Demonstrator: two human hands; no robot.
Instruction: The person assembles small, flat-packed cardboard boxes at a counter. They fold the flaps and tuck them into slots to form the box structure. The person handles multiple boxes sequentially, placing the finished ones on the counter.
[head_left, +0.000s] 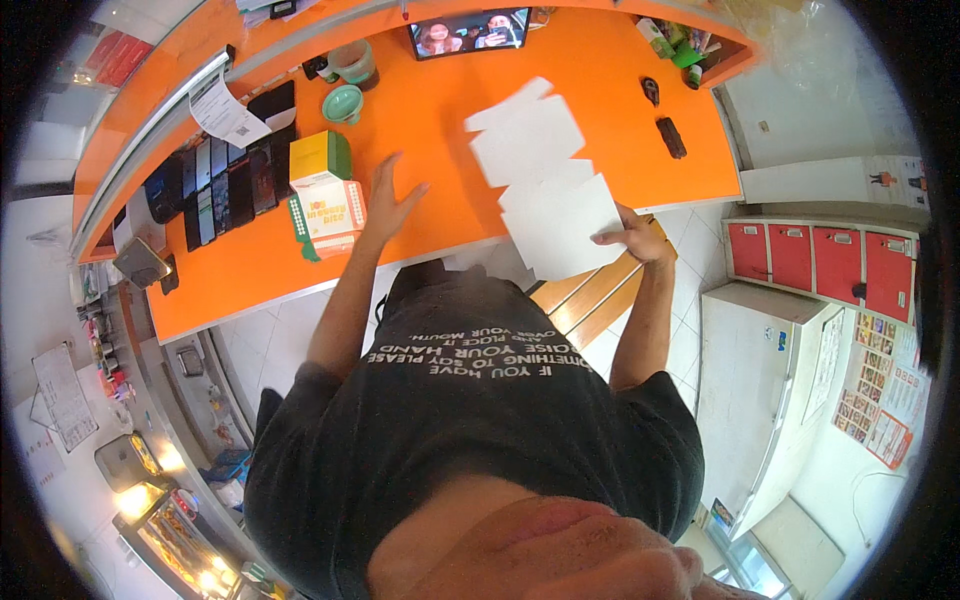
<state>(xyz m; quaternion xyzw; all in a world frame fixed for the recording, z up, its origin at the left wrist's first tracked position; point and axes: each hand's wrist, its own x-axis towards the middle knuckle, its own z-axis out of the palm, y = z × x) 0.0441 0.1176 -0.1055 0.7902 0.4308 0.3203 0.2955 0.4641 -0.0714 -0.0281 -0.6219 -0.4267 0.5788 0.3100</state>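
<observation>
The white carton blank [548,195], held by the right hand [637,238], should be gripped lightly; left of it, the left hand [391,205] is spread

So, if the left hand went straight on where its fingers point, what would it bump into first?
Probably the left end of the lit screen, across the orange tabletop; how high the left hand sits is hard to judge.
</observation>
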